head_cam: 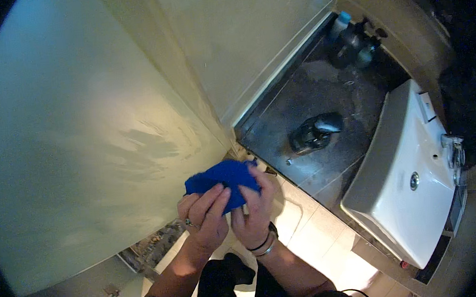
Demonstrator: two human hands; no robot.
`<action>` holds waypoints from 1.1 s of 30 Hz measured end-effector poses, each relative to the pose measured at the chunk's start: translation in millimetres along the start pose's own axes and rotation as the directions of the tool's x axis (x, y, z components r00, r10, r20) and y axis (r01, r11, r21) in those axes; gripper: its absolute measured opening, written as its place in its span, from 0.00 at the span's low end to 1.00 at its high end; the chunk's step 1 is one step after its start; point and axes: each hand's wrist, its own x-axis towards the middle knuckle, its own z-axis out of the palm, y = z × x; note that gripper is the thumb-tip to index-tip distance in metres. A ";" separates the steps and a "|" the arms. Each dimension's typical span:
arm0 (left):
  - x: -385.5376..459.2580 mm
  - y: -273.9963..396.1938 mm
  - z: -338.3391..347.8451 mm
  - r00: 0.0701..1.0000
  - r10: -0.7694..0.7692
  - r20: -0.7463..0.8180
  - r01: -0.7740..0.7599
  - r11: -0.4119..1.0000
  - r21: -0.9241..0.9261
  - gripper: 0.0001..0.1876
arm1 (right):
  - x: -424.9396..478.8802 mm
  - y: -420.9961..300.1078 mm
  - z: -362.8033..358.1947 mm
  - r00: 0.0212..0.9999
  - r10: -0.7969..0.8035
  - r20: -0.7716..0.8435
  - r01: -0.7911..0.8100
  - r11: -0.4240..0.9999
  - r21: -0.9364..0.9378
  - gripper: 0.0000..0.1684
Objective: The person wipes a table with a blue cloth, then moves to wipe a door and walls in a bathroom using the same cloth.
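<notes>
A folded or bunched blue cloth [225,175] is held up in front of me between both hands. My left hand [205,215], with a ring on one finger, grips its lower left part. At its right side, my right hand [253,206] pinches the cloth between thumb and fingers; dark and silvery bands circle that wrist. Fingers hide part of the cloth's lower edge. Behind the cloth and to the left stands a frosted glass panel [93,140] with smeared wet-looking marks.
On the right, a dark tiled counter [277,111] carries a black object [315,133], too unclear to name, and several bottles [339,25] at its back corner. A white washbasin [400,202] with a chrome faucet [455,155] adjoins it. Light floor tiles [317,235] lie below.
</notes>
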 end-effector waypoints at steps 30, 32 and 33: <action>220.0 12.1 -101.1 0.924 0.210 0.320 -0.302 0.914 0.271 0.28 | 221.8 -169.2 -55.8 0.987 0.155 0.046 -0.142 0.968 -0.205 0.24; 221.1 15.4 -96.1 0.944 0.210 0.253 -0.255 0.954 0.158 0.28 | 222.7 -168.1 -56.9 0.996 0.086 0.010 -0.082 0.972 -0.221 0.26; 223.8 20.9 -99.5 0.959 0.203 0.196 -0.234 0.960 0.153 0.27 | 223.2 -169.2 -57.7 0.998 0.057 -0.011 -0.058 0.972 -0.228 0.27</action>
